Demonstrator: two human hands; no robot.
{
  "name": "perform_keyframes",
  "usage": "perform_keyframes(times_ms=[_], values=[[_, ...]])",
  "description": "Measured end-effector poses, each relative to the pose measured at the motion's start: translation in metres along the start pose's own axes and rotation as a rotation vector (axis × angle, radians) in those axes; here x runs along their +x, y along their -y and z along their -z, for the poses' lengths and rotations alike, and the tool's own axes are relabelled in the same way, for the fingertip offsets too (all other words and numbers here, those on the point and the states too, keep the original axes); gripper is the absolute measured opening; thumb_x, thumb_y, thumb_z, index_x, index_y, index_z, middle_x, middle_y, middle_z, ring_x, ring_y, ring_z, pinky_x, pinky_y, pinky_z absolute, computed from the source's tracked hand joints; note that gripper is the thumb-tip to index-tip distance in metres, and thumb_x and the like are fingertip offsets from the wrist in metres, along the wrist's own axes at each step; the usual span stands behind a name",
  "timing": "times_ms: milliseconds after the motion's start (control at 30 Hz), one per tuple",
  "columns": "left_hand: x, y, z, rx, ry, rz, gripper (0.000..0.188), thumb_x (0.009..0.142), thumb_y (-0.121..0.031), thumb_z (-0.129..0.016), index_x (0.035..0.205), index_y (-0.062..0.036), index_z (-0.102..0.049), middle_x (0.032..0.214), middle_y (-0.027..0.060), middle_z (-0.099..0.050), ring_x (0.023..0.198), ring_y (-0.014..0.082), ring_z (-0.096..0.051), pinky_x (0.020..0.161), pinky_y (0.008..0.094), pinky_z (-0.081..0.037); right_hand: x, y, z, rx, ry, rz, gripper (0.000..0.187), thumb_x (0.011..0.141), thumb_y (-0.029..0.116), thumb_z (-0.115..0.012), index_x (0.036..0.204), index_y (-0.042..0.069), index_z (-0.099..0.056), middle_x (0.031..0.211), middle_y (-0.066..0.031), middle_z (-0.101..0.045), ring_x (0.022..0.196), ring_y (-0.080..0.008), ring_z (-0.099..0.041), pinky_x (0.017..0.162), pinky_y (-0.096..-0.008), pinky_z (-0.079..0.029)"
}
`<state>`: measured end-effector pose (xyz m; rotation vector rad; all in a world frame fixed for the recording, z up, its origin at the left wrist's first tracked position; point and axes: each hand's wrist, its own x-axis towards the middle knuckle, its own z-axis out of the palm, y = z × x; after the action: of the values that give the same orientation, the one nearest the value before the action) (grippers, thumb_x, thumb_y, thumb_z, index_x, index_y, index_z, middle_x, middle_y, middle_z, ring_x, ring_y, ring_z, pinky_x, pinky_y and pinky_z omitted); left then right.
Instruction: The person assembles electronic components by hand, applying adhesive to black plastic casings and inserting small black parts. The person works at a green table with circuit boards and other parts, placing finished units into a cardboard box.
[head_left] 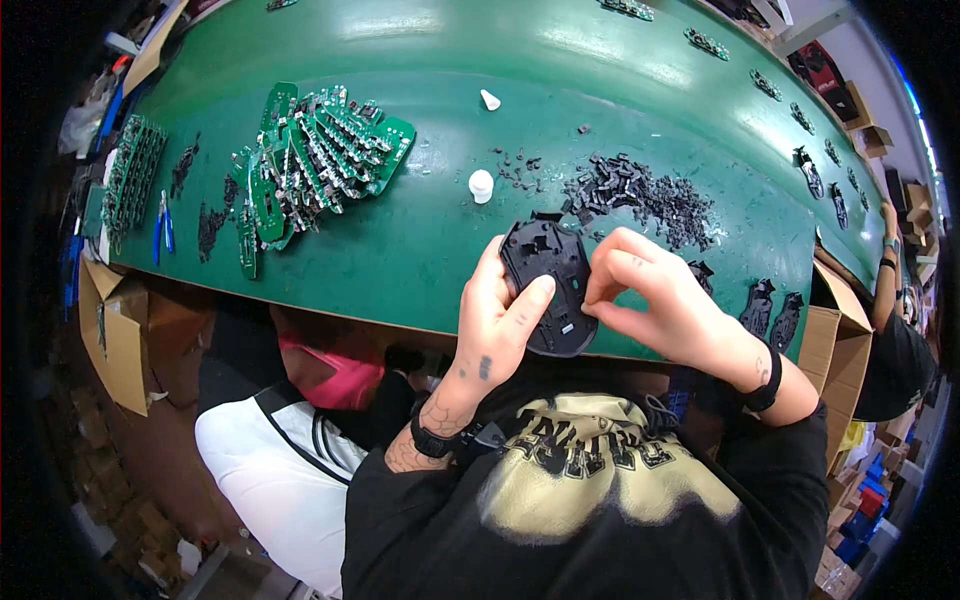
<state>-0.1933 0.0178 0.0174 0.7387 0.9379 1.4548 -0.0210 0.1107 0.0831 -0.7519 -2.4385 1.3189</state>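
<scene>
My left hand (pixel 493 320) grips a black plastic shell (pixel 568 262), which looks like the base of a computer mouse, with its inner side facing up. The thumb lies across the shell's inside and the fingers wrap its left edge. At the right edge of the shell is my right hand (pixel 655 290), thumb and forefinger pinched together; whatever sits between those fingertips is hidden. Just beyond the shell lies a heap of small black plastic pieces (pixel 640 195). A white round-topped bottle or cap (pixel 481 186) stands to the left of that heap, with a white cone-shaped nozzle (pixel 489 100) farther back.
Green circuit boards (pixel 320 165) are piled on the green table at left, near blue-handled pliers (pixel 163 232). More black moulded parts (pixel 757 306) lie right of my right hand. Boards (pixel 707 43) rest along the far strip. An open cardboard box (pixel 835 335) and another person's arm (pixel 887 260) are at right.
</scene>
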Motion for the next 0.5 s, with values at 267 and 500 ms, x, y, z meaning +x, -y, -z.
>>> perform_keyframes(times_ms=[267, 500], values=[[-0.003, 0.005, 0.023, -0.074, -0.204, -0.07, 0.035, 0.092, 0.0, -0.05, 0.126, 0.0038, -0.042, 0.117, 0.0106, -0.058, 0.104, 0.0158, -0.059, 0.094, 0.0316, -0.047, 0.063, -0.044, 0.033, -0.499, -0.08, 0.285, 0.013, 0.076, 0.013, -0.07, 0.086, 0.005, -0.071, 0.082, -0.0083, -0.06, 0.084, -0.0271, -0.059, 0.075, -0.0371, -0.049], [-0.012, 0.002, 0.025, -0.048, -0.185, -0.106, 0.037, 0.093, 0.0, -0.049, 0.129, 0.0043, -0.04, 0.121, 0.0119, -0.056, 0.108, 0.0166, -0.056, 0.097, 0.0332, -0.044, 0.069, -0.061, 0.027, -0.627, 0.087, 0.317, 0.009, 0.07, 0.008, -0.072, 0.078, 0.004, -0.07, 0.08, -0.0054, -0.057, 0.084, -0.0244, -0.055, 0.077, -0.0351, -0.047]])
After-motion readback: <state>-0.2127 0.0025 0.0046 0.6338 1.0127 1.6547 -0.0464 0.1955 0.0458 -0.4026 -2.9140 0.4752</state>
